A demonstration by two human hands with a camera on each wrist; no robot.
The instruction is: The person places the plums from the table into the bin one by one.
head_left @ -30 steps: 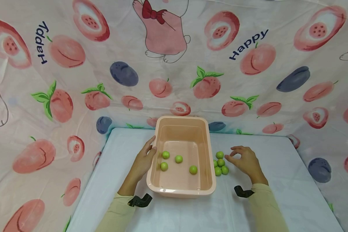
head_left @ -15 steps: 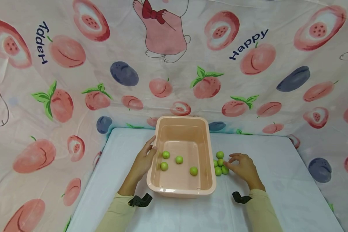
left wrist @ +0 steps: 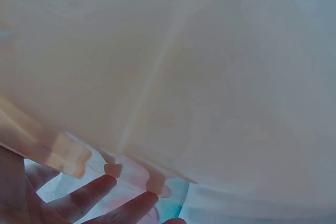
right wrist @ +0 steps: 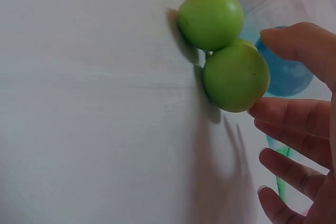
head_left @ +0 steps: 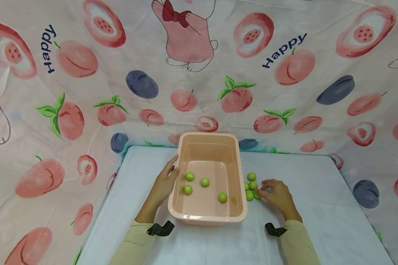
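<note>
A light peach plastic bin (head_left: 207, 219) stands tilted on the table, with several small round green fruits (head_left: 222, 197) on its floor. My left hand (head_left: 164, 182) holds its left side, thumb at the rim; in the left wrist view the fingertips (left wrist: 113, 170) meet the outer wall. To the right of the bin lies a cluster of the same green fruits (head_left: 251, 176). My right hand (head_left: 278, 197) reaches to the nearest of them. The right wrist view has its index fingertip at the side of one green fruit (right wrist: 236, 77), while the thumb stays a little apart.
The white-covered table (head_left: 325, 198) extends to both sides of the bin. Behind it hangs a cloth (head_left: 199, 81) printed with fruit. A black wrist mount (head_left: 160, 229) is on the left sleeve, another (head_left: 275, 229) on the right.
My right hand has come down from the upper fruits to the nearest right one. A fruit in the bin has rolled slightly toward me. The left hand keeps its place.
</note>
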